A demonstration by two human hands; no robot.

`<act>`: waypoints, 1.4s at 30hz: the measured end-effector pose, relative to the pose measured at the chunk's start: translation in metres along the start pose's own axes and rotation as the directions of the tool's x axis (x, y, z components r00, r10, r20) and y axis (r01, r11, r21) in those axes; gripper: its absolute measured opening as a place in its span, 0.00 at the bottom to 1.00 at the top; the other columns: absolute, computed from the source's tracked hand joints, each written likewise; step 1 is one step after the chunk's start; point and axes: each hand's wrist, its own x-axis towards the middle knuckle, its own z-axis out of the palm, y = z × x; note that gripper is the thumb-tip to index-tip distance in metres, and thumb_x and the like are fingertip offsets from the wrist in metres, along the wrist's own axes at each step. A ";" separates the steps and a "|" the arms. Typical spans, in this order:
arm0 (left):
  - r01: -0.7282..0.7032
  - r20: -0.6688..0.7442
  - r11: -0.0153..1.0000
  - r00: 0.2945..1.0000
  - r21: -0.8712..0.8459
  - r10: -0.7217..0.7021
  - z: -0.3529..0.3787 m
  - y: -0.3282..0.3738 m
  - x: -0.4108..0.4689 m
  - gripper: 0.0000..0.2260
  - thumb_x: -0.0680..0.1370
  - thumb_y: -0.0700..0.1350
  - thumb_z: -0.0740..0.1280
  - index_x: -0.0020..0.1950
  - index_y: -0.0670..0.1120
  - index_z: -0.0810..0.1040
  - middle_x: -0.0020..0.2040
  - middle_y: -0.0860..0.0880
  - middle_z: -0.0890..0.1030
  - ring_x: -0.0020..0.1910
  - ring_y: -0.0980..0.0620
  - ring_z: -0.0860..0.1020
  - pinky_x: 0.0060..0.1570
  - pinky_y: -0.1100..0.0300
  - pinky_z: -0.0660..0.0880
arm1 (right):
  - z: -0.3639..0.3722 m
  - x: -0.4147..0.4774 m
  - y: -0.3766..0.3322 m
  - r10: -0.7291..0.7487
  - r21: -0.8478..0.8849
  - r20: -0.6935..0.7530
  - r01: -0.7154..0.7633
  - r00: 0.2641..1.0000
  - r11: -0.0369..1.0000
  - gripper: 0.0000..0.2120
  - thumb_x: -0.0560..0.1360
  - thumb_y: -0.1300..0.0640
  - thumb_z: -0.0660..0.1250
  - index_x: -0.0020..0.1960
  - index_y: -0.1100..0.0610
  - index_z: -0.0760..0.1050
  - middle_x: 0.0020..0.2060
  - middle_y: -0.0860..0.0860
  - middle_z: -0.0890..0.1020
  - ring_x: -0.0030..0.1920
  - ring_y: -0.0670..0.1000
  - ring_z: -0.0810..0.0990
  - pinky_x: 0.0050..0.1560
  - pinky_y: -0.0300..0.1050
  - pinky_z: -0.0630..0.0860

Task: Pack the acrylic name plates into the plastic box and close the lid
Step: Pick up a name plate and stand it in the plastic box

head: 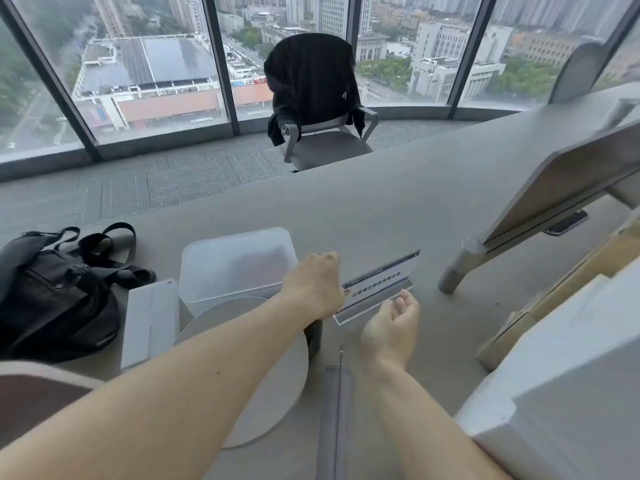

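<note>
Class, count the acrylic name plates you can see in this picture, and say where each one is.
1. The clear acrylic name plate stands on the grey table, right of the translucent plastic box, between both hands. More may be hidden inside the frosted box.

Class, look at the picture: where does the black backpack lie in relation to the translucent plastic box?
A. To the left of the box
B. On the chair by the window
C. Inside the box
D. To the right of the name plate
A: the black backpack lies on the table left of the plastic box.
</note>
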 end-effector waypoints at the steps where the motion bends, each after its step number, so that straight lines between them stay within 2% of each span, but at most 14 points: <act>1: 0.018 0.049 0.999 0.999 0.051 -0.020 0.004 0.000 0.006 0.20 0.79 0.50 0.67 0.69 0.45 0.73 0.66 0.43 0.77 0.65 0.40 0.76 0.58 0.50 0.76 | 0.004 0.000 0.004 0.014 0.035 -0.002 -0.014 1.000 0.999 0.20 0.83 0.58 0.56 0.74 0.54 0.66 0.71 0.51 0.73 0.70 0.51 0.73 0.60 0.39 0.64; 4: 0.019 0.089 0.988 0.995 0.153 -0.033 0.022 -0.004 0.019 0.16 0.80 0.51 0.67 0.65 0.46 0.76 0.61 0.43 0.79 0.60 0.39 0.78 0.51 0.51 0.75 | 0.014 0.005 0.019 0.043 0.095 -0.003 -0.043 0.999 0.995 0.20 0.82 0.59 0.56 0.74 0.54 0.67 0.71 0.51 0.73 0.69 0.50 0.73 0.60 0.40 0.65; 8: -0.012 0.078 0.987 0.997 0.162 -0.001 0.034 -0.007 0.031 0.04 0.79 0.44 0.68 0.49 0.45 0.77 0.53 0.42 0.81 0.49 0.38 0.79 0.43 0.53 0.72 | 0.021 0.022 0.027 0.071 0.126 -0.064 -0.063 0.995 0.990 0.20 0.83 0.60 0.56 0.74 0.57 0.67 0.71 0.52 0.74 0.70 0.51 0.73 0.60 0.39 0.65; 11: -0.033 0.024 0.999 0.999 0.023 0.033 0.031 -0.014 0.039 0.07 0.80 0.43 0.67 0.42 0.43 0.78 0.47 0.40 0.80 0.48 0.36 0.80 0.42 0.53 0.74 | 0.028 0.034 0.039 0.177 0.210 -0.127 -0.148 0.976 0.966 0.20 0.83 0.60 0.56 0.74 0.58 0.66 0.70 0.54 0.74 0.64 0.53 0.75 0.58 0.41 0.66; 14: -0.088 -0.052 0.984 0.995 -0.156 0.081 0.020 -0.025 0.039 0.07 0.80 0.42 0.64 0.45 0.43 0.81 0.46 0.42 0.84 0.46 0.36 0.79 0.46 0.49 0.79 | 0.036 0.043 0.038 0.329 0.357 -0.159 -0.257 0.931 0.898 0.20 0.82 0.59 0.59 0.73 0.59 0.66 0.69 0.55 0.74 0.55 0.53 0.74 0.54 0.44 0.67; 16: -0.142 -0.092 0.969 0.988 -0.200 0.126 0.013 -0.033 0.038 0.08 0.81 0.41 0.63 0.47 0.44 0.81 0.48 0.45 0.85 0.43 0.40 0.78 0.42 0.53 0.76 | 0.042 0.055 0.038 0.407 0.428 -0.180 -0.302 0.895 0.852 0.22 0.81 0.58 0.62 0.74 0.59 0.64 0.69 0.57 0.74 0.54 0.53 0.73 0.54 0.44 0.67; 20: -0.225 -0.130 0.933 0.972 -0.281 0.195 0.002 -0.044 0.028 0.12 0.81 0.42 0.64 0.38 0.47 0.70 0.38 0.52 0.83 0.45 0.44 0.82 0.41 0.53 0.73 | 0.052 0.068 0.045 0.511 0.514 -0.182 -0.362 0.840 0.777 0.30 0.79 0.51 0.66 0.77 0.53 0.60 0.70 0.55 0.72 0.57 0.57 0.74 0.65 0.55 0.75; 24: -0.309 -0.199 0.914 0.944 -0.263 0.262 -0.015 -0.049 0.011 0.11 0.82 0.45 0.64 0.41 0.46 0.70 0.39 0.50 0.84 0.44 0.45 0.82 0.45 0.52 0.76 | 0.048 0.064 0.044 0.357 0.437 -0.215 -0.237 0.909 0.867 0.29 0.80 0.53 0.63 0.78 0.47 0.58 0.75 0.51 0.65 0.67 0.59 0.74 0.68 0.58 0.74; 26: -0.355 -0.253 0.900 0.922 -0.251 0.293 -0.031 -0.045 -0.002 0.07 0.83 0.45 0.63 0.45 0.46 0.75 0.44 0.52 0.86 0.43 0.48 0.81 0.47 0.52 0.77 | 0.046 0.061 0.035 0.242 0.334 -0.223 -0.159 0.944 0.929 0.24 0.81 0.53 0.59 0.77 0.51 0.63 0.75 0.53 0.67 0.70 0.58 0.73 0.69 0.49 0.71; 28: -0.377 -0.314 0.883 0.905 -0.279 0.287 -0.052 -0.036 -0.019 0.05 0.84 0.45 0.63 0.50 0.48 0.78 0.47 0.55 0.87 0.42 0.51 0.81 0.48 0.54 0.78 | 0.041 0.053 0.012 0.171 0.259 -0.251 -0.104 0.953 0.960 0.20 0.82 0.54 0.57 0.73 0.56 0.67 0.70 0.57 0.73 0.67 0.58 0.75 0.62 0.43 0.69; 31: -0.383 -0.433 0.870 0.872 -0.311 0.229 -0.090 -0.028 -0.052 0.05 0.84 0.46 0.64 0.49 0.48 0.77 0.45 0.55 0.85 0.49 0.52 0.83 0.53 0.53 0.79 | 0.032 0.030 -0.037 0.025 0.225 -0.239 0.030 0.971 0.974 0.16 0.83 0.55 0.55 0.65 0.61 0.72 0.60 0.57 0.79 0.63 0.59 0.77 0.63 0.47 0.70; 34: -0.347 -0.500 0.888 0.850 -0.301 0.163 -0.136 -0.028 -0.098 0.07 0.84 0.47 0.63 0.50 0.47 0.78 0.47 0.58 0.86 0.49 0.62 0.82 0.50 0.59 0.79 | 0.018 -0.012 -0.087 -0.186 0.197 -0.138 0.211 0.973 0.957 0.15 0.83 0.52 0.58 0.62 0.59 0.75 0.58 0.55 0.82 0.60 0.53 0.79 0.65 0.48 0.73; 38: -0.298 -0.539 0.889 0.839 -0.349 0.070 -0.210 -0.042 -0.178 0.07 0.84 0.48 0.63 0.56 0.48 0.80 0.50 0.59 0.85 0.48 0.69 0.81 0.50 0.61 0.81 | -0.013 -0.078 -0.142 -0.421 0.267 0.143 0.375 0.896 0.888 0.09 0.81 0.55 0.65 0.59 0.56 0.78 0.51 0.53 0.84 0.48 0.46 0.81 0.55 0.41 0.77; 42: -0.211 -0.518 0.901 0.855 -0.380 -0.018 -0.272 -0.077 -0.276 0.04 0.84 0.49 0.64 0.53 0.53 0.78 0.51 0.56 0.86 0.50 0.56 0.84 0.48 0.48 0.84 | -0.048 -0.148 -0.191 -0.551 0.293 0.527 0.470 0.647 0.832 0.07 0.79 0.61 0.68 0.50 0.49 0.79 0.41 0.43 0.86 0.41 0.41 0.82 0.46 0.36 0.78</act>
